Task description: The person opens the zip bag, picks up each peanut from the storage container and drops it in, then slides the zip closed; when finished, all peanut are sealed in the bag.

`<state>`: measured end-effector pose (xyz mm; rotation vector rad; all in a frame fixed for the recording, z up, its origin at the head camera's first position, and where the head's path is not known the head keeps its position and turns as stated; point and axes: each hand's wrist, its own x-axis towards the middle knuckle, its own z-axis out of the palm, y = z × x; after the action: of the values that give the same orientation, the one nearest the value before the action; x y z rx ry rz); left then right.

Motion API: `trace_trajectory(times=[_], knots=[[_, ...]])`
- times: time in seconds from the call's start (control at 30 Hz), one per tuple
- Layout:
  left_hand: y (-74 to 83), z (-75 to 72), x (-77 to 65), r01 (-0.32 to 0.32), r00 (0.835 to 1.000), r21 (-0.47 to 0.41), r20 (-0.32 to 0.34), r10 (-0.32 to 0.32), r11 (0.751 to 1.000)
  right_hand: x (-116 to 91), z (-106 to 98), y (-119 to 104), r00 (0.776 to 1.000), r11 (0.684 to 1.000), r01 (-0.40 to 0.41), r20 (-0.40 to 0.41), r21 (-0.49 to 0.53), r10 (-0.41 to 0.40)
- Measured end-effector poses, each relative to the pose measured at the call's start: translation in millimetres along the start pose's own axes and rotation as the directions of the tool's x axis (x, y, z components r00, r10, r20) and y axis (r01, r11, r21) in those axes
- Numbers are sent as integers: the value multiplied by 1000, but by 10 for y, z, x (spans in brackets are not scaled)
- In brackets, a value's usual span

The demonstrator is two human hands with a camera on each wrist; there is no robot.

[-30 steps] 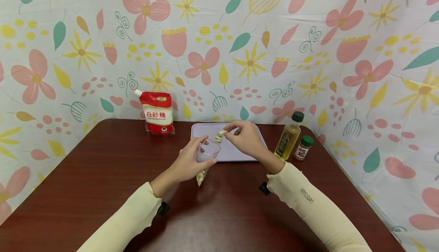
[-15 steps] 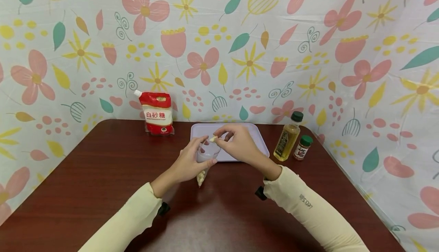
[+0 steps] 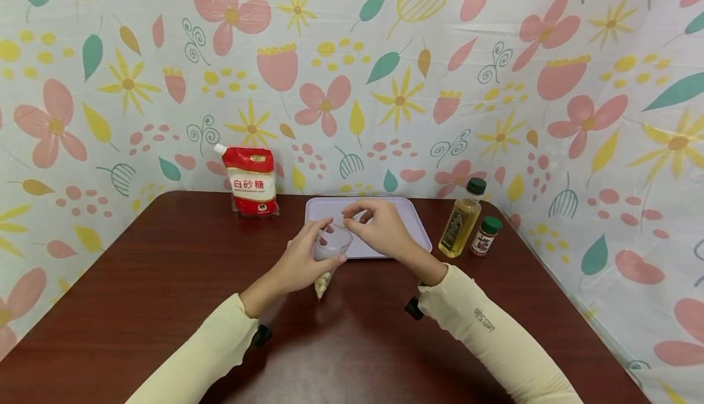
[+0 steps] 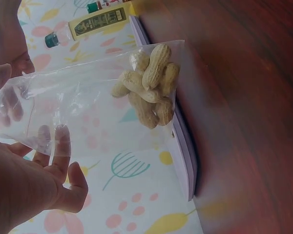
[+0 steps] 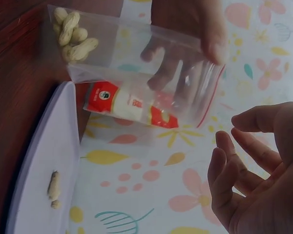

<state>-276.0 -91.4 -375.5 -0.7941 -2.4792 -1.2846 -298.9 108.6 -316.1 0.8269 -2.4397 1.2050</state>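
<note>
Peanuts (image 4: 141,87) sit bunched at the bottom of a clear bag (image 4: 88,105), some crossing over others. The left hand (image 3: 301,260) grips the bag near its mouth, thumb to one side and fingers to the other, so that the mouth stands wide and the bottom hangs down as a corner in front of the tray (image 3: 330,206). Whether that corner meets the table (image 3: 165,269) I cannot tell. A red line runs along the bag's mouth.

The right hand (image 3: 382,227) is just beside the mouth, fingers loosely bent, holding nothing; in its wrist view thumb and forefinger stand apart from the bag. Loose peanuts (image 5: 54,184) lie on the pale lilac tray.

At the table's far left stands the red and white sugar pouch (image 3: 252,184), white cap at its upper corner. Right of the tray are an oil bottle (image 3: 461,228) with a dark green cap and a small jar (image 3: 483,242) with a green lid, near each other. Flowered cloth (image 3: 352,25) hangs behind.
</note>
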Motion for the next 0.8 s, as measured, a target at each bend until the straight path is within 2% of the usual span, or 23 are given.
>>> trace_trajectory(times=[0.17, 0.3, 0.5, 0.8], knots=[[-10, -5, 5, 0, 1000, 2, 2, 0, 1000, 75, 43, 176, 999, 999, -39, -16, 10, 40], [-21, -11, 9, 0, 1000, -5, 8, 0, 1000, 160, 100, 365, 994, 994, -106, -29, 10, 106], [-38, -22, 2, -6, 1000, -9, 11, 6, 1000, 281, 232, 640, 984, 984, -178, -39, -28, 176], [-46, -31, 7, -22, 1000, -42, 10, 22, 999, 426, 382, 1004, 964, 958, -261, 13, -120, 265]])
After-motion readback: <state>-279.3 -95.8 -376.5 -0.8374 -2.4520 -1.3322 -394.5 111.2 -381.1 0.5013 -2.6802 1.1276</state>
